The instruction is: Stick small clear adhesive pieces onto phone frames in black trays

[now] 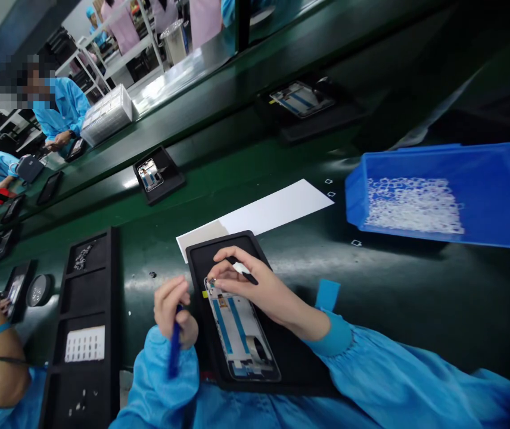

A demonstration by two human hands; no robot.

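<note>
A phone frame (246, 325) with blue tape strips lies in a black tray (201, 253) before me. My right hand (255, 283) is over its upper end, thumb and fingertips pinched at the top edge; whether they grip a small part there I cannot make out. A black-and-white pen-like tool (241, 270) is tucked across that same hand between the fingers. Just left of the tray, my left hand (175, 313) is closed around a blue pen-like tool (174, 351), which points down and is blurred.
White sheet (282, 205) behind the tray. At right, a blue bin (496, 202) holds many small white frames. A black compartment tray (87, 292) with small parts stands left, near a co-worker's arm (2, 351). More phone trays (172, 173) lie along the bench's raised green ledge.
</note>
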